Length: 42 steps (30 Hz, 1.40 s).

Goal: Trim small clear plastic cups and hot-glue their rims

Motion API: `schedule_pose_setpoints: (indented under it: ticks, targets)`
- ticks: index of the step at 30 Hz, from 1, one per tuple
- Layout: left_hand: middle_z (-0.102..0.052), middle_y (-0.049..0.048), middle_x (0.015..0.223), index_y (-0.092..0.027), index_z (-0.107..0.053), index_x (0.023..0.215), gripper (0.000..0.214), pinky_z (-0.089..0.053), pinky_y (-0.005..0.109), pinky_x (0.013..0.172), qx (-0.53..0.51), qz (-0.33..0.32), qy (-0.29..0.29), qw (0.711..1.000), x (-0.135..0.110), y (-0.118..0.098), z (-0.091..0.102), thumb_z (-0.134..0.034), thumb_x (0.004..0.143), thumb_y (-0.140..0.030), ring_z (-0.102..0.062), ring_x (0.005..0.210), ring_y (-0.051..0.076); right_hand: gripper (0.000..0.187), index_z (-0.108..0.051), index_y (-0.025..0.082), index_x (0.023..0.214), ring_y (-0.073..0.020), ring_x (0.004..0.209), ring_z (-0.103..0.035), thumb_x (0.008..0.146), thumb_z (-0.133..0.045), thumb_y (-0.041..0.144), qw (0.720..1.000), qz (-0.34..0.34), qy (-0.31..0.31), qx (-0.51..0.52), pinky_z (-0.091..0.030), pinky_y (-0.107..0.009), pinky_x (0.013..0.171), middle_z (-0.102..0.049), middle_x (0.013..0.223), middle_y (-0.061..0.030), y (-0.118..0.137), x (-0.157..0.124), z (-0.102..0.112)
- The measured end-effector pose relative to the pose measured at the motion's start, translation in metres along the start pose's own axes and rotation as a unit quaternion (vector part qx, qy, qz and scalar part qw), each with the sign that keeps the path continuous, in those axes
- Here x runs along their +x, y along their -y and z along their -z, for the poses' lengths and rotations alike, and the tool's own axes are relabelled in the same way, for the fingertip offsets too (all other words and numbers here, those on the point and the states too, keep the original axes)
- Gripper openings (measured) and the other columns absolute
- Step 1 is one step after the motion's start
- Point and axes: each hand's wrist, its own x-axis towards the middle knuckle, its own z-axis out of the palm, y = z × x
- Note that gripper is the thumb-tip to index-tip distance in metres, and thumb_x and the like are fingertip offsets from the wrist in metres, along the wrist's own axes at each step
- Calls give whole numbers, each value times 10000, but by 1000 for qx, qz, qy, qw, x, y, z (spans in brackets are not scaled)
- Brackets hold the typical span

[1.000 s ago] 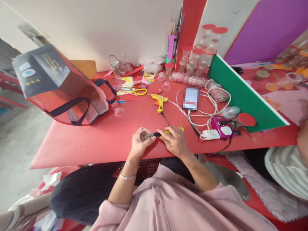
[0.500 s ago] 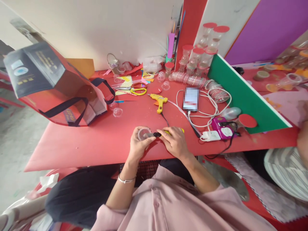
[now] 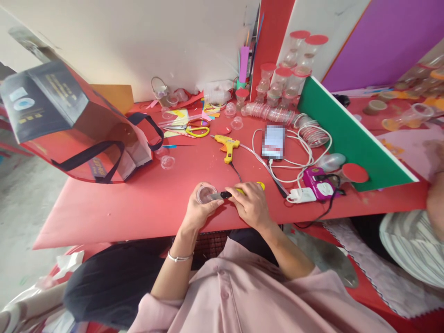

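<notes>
My left hand [image 3: 199, 209] is wrapped round a small clear plastic cup [image 3: 204, 190], its round rim turned up toward me. In my right hand [image 3: 252, 203] is a utility knife [image 3: 239, 191] with a yellow and black handle. Its grey blade points left and lies at the cup's rim, close to my left thumb; whether it cuts into the plastic I cannot tell. Both hands are just above the front part of the red table [image 3: 145, 208]. Beyond them lies a yellow glue gun [image 3: 226, 146], its cord running toward my right hand.
A large paper bag [image 3: 93, 111] stands at left. Scissors [image 3: 194, 129], a phone [image 3: 274, 142] with white cables, stacked clear cups [image 3: 268, 112] and a purple power adapter [image 3: 319, 185] lie about. A green divider [image 3: 350, 134] crosses the right side; another person's striped sleeve [image 3: 405, 245] is beyond.
The view has shifted slightly. My hands keep nearly the same grip; the cup is tilted a little and more of the knife's blade shows against its rim.
</notes>
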Motion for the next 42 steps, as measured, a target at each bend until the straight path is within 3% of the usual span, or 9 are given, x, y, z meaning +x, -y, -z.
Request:
schedule_pose_setpoints:
  ticks: [7, 23, 27, 31, 35, 42]
  targets:
    - [-597, -23, 726, -209, -620, 904, 452, -502, 225, 472, 14, -2, -1, 1000, 1, -1, 1, -948, 636, -368, -550, 548, 92, 312, -672, 317, 1318, -256, 1013, -594, 1014, -600, 296, 1000, 0, -11, -10, -367, -421, 899, -707, 1107, -76, 2, 0, 1]
    - [-505, -98, 629, -219, -536, 957, 438, -216, 133, 329, -100, 82, 52, 990, -1, -2, 4, -878, 684, -235, -264, 355, -12, 307, -682, 320, 1316, -251, 1015, -612, 1022, -599, 295, 999, -5, -29, -22, -374, -420, 891, -715, 1106, -75, -1, 1, 2]
    - [-573, -89, 701, -253, -463, 970, 489, -204, 113, 324, -124, 78, 48, 988, -7, -5, 1, -859, 688, -202, -279, 361, -11, 301, -687, 300, 1308, -246, 998, -617, 1023, -594, 277, 997, -41, -63, -27, -371, -410, 866, -723, 1087, -78, -5, 3, 2]
    - [-664, -49, 835, -240, -464, 968, 493, -255, 121, 296, -101, 54, -12, 993, -4, -3, -2, -878, 700, -242, -355, 354, -10, 301, -682, 281, 1314, -241, 1007, -626, 1029, -588, 282, 998, -32, -52, -22, -375, -404, 864, -725, 1104, -83, -7, 3, 2]
    - [-645, -63, 720, -205, -537, 1023, 486, -301, 134, 278, -63, 40, -52, 996, 0, 1, -3, -900, 712, -296, -391, 324, 7, 299, -679, 277, 1317, -235, 1007, -635, 1031, -593, 289, 998, -27, -45, -19, -380, -401, 865, -728, 1105, -75, -6, 2, 1]
    - [-676, -19, 795, -182, -590, 1042, 524, -386, 149, 301, -101, 13, -51, 993, 3, 0, 0, -941, 668, -291, -516, 419, 50, 282, -682, 262, 1300, -228, 1023, -643, 1038, -582, 286, 999, -28, -39, -9, -392, -394, 861, -742, 1109, -72, -4, 4, 1]
